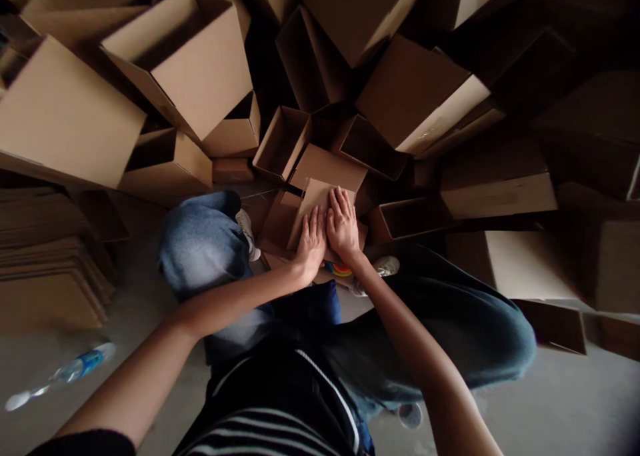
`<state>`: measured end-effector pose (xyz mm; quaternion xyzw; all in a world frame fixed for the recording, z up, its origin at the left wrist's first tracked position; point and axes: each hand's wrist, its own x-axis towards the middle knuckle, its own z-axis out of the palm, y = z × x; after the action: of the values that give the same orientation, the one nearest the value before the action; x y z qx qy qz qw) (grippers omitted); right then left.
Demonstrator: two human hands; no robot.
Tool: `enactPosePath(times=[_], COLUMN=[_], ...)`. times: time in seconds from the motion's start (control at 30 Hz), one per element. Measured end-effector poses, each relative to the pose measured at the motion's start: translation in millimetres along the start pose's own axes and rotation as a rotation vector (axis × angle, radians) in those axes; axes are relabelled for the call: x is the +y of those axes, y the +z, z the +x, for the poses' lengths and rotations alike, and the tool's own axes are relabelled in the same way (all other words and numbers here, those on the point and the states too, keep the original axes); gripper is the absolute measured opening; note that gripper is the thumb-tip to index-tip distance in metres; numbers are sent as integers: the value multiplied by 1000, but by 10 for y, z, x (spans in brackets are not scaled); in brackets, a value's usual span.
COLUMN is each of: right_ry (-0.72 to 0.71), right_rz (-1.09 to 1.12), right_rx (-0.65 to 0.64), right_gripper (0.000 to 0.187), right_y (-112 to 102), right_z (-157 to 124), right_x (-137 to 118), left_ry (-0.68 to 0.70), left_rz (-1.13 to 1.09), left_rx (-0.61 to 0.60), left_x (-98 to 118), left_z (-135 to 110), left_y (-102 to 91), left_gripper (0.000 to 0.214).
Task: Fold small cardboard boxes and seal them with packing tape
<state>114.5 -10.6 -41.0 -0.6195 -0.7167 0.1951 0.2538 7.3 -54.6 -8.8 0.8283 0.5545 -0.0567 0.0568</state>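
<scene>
Between my feet lies a cardboard box [314,197] with flaps spread around its top. My left hand [313,239] rests flat on the cardboard, fingers stretched out toward the far side. Beside it, my right hand [343,226] presses flat on the same panel, its fingers also extended. The two hands nearly touch at the thumbs. One raised brown flap [327,169] stands behind the panel, and another flap [280,219] leans out to the left. Below my right wrist a small multicoloured round item [341,269] shows in part; its kind is hidden by my arms.
Open cardboard boxes are heaped ahead, including a large one [200,69] at upper left and a small one [283,143] close by. Flattened cardboard sheets [50,283] are stacked at left. A plastic bottle [83,366] lies on the grey floor. My shoes [387,267] flank the box.
</scene>
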Motion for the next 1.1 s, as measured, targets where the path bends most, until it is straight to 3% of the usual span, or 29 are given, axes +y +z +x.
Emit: enactPosePath(times=[0.27,0.47,0.9,1.1], right_ry=[-5,-13,-26,-20], right_rz=[15,-36,-4,-17], right_rx=[-1,-40,16,9], right_gripper=[59,59,60,61], right_y=[33,44,59,45], right_z=[63,141,106,82], right_x=[-50,-71,-18,-3], left_ry=[2,31,126,146], left_rz=[-43,12,8,20], left_rx=[-17,-88,-48,-96], left_x=[-87,-147,-226,-204], left_z=[4,35,3,21], left_y=[19,-94,-51,-73], left_gripper=[95,110,107,109])
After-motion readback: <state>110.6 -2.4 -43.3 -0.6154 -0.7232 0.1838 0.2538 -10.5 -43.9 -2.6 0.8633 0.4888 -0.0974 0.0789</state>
